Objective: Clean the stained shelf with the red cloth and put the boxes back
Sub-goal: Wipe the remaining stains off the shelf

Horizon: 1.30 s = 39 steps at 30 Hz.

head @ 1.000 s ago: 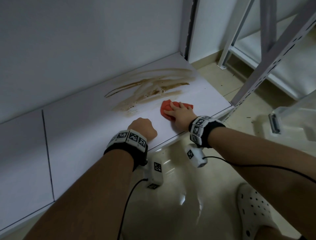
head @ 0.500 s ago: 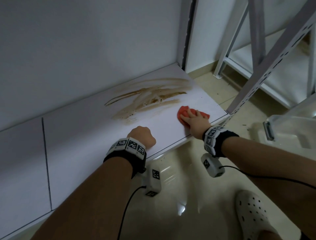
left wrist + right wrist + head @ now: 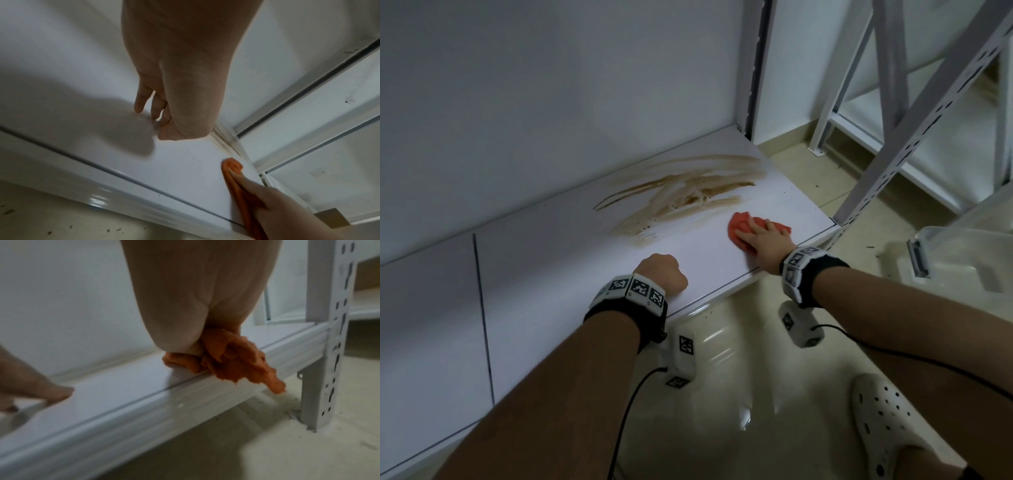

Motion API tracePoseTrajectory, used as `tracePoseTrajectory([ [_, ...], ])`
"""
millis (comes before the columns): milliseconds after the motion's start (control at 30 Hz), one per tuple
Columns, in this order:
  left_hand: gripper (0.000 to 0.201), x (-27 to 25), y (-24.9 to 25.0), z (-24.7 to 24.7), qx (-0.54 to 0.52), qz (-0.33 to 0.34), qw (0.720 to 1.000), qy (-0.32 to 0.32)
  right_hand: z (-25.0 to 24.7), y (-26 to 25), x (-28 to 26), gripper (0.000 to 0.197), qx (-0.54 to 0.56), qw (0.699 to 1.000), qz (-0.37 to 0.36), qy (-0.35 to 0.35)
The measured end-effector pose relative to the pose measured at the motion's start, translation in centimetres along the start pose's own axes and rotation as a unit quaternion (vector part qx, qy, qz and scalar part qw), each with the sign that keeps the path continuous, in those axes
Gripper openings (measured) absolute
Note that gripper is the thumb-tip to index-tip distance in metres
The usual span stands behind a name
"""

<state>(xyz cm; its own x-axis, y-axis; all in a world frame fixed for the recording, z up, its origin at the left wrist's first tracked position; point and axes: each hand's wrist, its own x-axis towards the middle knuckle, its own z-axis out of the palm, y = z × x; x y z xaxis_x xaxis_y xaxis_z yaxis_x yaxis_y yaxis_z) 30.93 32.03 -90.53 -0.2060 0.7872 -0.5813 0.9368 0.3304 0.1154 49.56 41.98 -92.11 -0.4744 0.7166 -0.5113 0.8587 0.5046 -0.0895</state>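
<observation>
A brown smeared stain (image 3: pixel 681 195) lies across the back right part of the white shelf (image 3: pixel 551 274). My right hand (image 3: pixel 760 234) presses the bunched red cloth (image 3: pixel 738 224) flat onto the shelf near its front right corner, right of the stain and clear of it. In the right wrist view the cloth (image 3: pixel 236 356) bulges out under my palm and hangs over the front edge. My left hand (image 3: pixel 662 274) rests on the shelf's front part with fingers (image 3: pixel 139 104) curled, holding nothing. No boxes stand on the shelf.
A perforated metal upright (image 3: pixel 893 137) stands at the shelf's right front corner. A clear plastic box (image 3: pixel 962 260) sits on the tiled floor to the right. Behind it is a second white rack (image 3: pixel 935 113). My white shoe (image 3: pixel 887 421) is on the floor below.
My right hand has slid the red cloth to the right, away from the stain, toward the shelf's front right corner. My left hand has stayed in place.
</observation>
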Motion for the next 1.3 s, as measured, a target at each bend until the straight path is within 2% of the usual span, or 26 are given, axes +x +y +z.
tracePoseTrajectory([
  [100,0.012,-0.3,-0.6,-0.1,0.019,0.023,1.000,-0.008,0.3,0.0,-1.1,0.071,-0.014,1.000,0.001,-0.004],
  [233,0.047,-1.0,-2.6,-0.1,0.029,0.062,0.998,0.006,1.5,-4.7,-1.9,0.063,-0.060,0.992,-0.113,-0.021],
  [300,0.047,-1.4,-4.3,-0.1,0.028,0.054,0.997,0.041,1.8,-7.5,-1.7,0.063,-0.077,0.983,-0.166,-0.032],
  [367,0.038,-1.6,-6.5,-0.1,0.041,0.019,0.997,0.065,1.8,-9.5,-1.0,0.067,-0.087,0.978,-0.186,-0.037],
  [467,0.027,-2.2,-9.8,-0.1,0.058,-0.052,0.996,0.052,1.4,-10.0,0.6,0.070,-0.082,0.983,-0.162,-0.032],
  [567,0.025,-2.6,-12.3,0.1,0.053,-0.108,0.992,0.041,0.5,-8.7,1.9,0.074,-0.051,0.994,-0.095,-0.030],
  [700,0.030,-2.8,-13.0,1.2,0.037,-0.122,0.991,0.038,-0.7,-6.3,0.7,0.070,-0.046,0.998,-0.034,-0.039],
  [800,0.038,-3.0,-12.8,2.0,0.039,-0.123,0.991,0.030,0.4,-7.1,-1.2,0.069,-0.067,0.996,-0.055,-0.034],
  [967,0.041,-3.1,-13.2,1.7,0.037,-0.112,0.993,0.019,1.8,-12.6,-1.2,0.068,-0.114,0.975,-0.185,-0.050],
  [1033,0.044,-3.3,-13.4,1.8,0.039,-0.110,0.993,0.013,1.8,-15.2,0.2,0.066,-0.127,0.968,-0.208,-0.054],
  [1167,0.052,-3.4,-13.7,2.0,0.036,-0.105,0.994,0.006,1.0,-17.4,3.5,0.071,-0.114,0.976,-0.182,-0.038],
  [1300,0.054,-3.3,-14.1,1.9,0.023,-0.095,0.995,0.001,-0.8,-14.9,4.4,0.076,-0.088,0.988,-0.119,-0.034],
])
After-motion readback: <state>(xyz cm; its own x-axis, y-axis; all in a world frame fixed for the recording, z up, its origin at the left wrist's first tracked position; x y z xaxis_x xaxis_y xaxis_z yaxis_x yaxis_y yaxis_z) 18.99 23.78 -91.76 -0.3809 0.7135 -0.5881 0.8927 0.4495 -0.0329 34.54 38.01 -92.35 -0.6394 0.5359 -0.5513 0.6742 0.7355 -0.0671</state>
